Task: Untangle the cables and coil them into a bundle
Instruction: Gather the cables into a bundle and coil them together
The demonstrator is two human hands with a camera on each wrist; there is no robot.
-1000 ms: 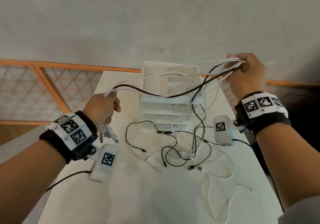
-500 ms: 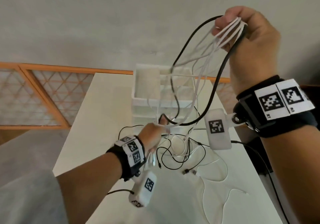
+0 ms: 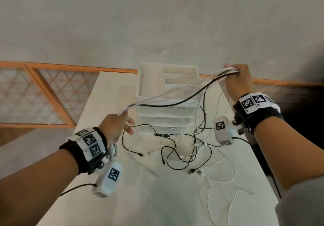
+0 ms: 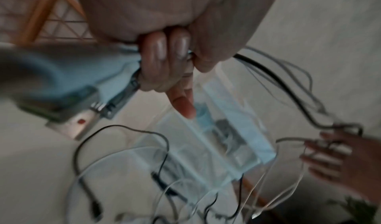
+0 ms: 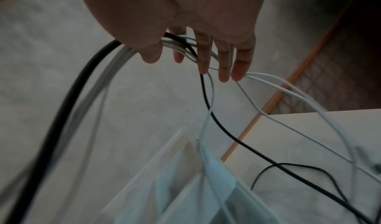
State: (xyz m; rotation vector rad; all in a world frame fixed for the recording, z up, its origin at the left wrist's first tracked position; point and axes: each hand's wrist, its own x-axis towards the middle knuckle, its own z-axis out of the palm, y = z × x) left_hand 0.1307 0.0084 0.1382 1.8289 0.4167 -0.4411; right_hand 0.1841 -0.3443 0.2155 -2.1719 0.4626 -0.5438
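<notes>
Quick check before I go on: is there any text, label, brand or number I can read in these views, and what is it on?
No readable words, brands or numbers.
Left wrist band: black-and-white square code tags; tiny marks beside them are too small to read.
Right wrist band: the same kind of tags; small print under them is blurred.
Both wrist camera housings: one code tag each, no letters.
Cables and drawer unit: no legible marking.

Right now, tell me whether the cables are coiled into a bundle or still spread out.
Spread out. One span of cables hangs between the left hand and right hand; the rest lie in loose tangled loops on the table.
</notes>
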